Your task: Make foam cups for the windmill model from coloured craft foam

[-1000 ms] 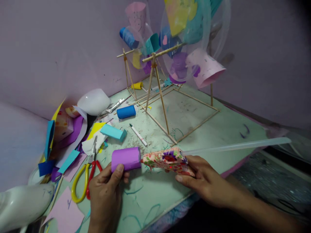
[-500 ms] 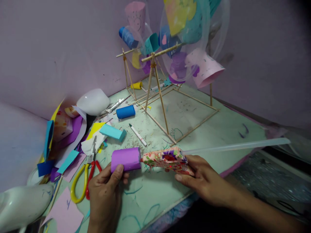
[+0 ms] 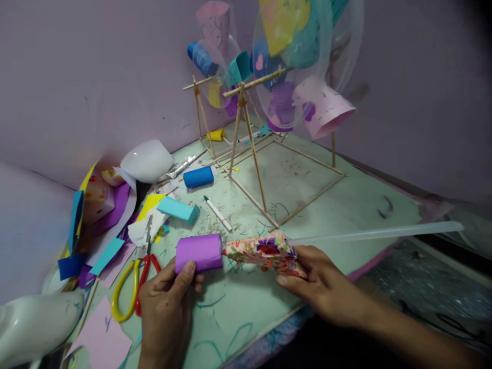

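Note:
My left hand (image 3: 167, 302) pinches a purple paper roll (image 3: 199, 252) just above the green table (image 3: 338, 205), thumb on its near side. My right hand (image 3: 321, 287) grips a glue gun (image 3: 265, 252) wrapped in floral paper. The gun's nozzle touches the right end of the purple roll. A long clear glue stick (image 3: 376, 232) juts out of the gun's back toward the right.
A ferris-wheel model of wooden sticks (image 3: 253, 148) with paper cups and clear discs stands at the back. Nearby lie a blue roll (image 3: 198, 177), a teal paper block (image 3: 179, 209), a white pen (image 3: 218, 213), yellow-and-red scissors (image 3: 132, 284), coloured paper scraps (image 3: 103, 220) and white plastic shells (image 3: 146, 161).

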`<state>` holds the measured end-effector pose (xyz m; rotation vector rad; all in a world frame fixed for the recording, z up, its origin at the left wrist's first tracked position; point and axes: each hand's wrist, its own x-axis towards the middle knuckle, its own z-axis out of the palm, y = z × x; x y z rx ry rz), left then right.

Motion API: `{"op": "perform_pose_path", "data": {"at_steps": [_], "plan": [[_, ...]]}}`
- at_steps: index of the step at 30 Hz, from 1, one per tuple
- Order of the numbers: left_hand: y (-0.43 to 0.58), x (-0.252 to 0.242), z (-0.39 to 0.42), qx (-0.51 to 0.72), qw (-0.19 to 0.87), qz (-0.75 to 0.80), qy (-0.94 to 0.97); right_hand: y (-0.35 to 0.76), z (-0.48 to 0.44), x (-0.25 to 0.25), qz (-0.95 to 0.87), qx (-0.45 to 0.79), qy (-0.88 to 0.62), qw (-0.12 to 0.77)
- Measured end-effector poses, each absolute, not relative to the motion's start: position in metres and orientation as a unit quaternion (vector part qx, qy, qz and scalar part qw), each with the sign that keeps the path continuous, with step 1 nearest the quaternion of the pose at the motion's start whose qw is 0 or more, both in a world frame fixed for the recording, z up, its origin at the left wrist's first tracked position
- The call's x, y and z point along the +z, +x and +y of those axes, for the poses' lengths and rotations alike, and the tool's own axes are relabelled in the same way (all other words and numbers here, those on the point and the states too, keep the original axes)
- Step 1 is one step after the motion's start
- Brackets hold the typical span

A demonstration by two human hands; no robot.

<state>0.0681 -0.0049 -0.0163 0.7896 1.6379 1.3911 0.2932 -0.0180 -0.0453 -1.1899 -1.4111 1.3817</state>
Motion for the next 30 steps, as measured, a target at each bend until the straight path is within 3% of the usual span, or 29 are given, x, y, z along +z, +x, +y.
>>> {"op": "perform_pose_path", "data": {"at_steps": [11, 30], "plan": [[0.071, -0.011, -0.003, 0.557, 0.435, 0.658, 0.258, 0.296, -0.017, -0.036, -0.613, 0.5, -0.486, 0.372], [0.067, -0.01, -0.007, 0.58, 0.449, 0.596, 0.327, 0.296, -0.015, -0.043, -0.567, 0.541, -0.449, 0.429]]}}
